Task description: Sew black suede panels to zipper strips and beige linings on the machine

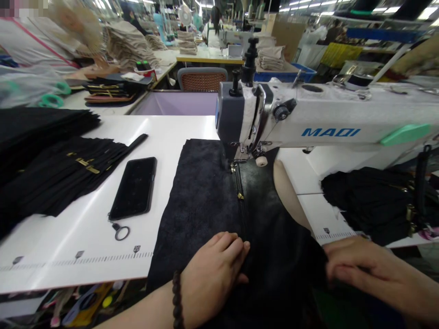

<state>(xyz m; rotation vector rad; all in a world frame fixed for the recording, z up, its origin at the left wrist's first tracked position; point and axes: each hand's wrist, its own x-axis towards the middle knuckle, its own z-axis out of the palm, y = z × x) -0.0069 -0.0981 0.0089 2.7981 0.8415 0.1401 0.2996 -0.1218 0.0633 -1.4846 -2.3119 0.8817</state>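
Note:
A black leather piece (202, 192) with a zipper (239, 183) lies under the sewing machine's (254, 141) presser foot and hangs over the table's front edge. A gold zipper slider (240, 196) sits partway along the zipper. My left hand (214, 267), with a dark bead bracelet at the wrist, rests on the leather at the zipper's near end, its fingers bent together around the material. At the right edge of the piece, my right hand (366, 269) is closed on the leather; part of its grip is hidden.
Left of the leather lie a black phone (133, 188) with a ring strap (121, 233) and a stack of black zippered pieces (75, 169). More black pieces (373, 201) lie at the right. A blurred fan (73, 27) and stacked beige cloth (126, 41) stand behind.

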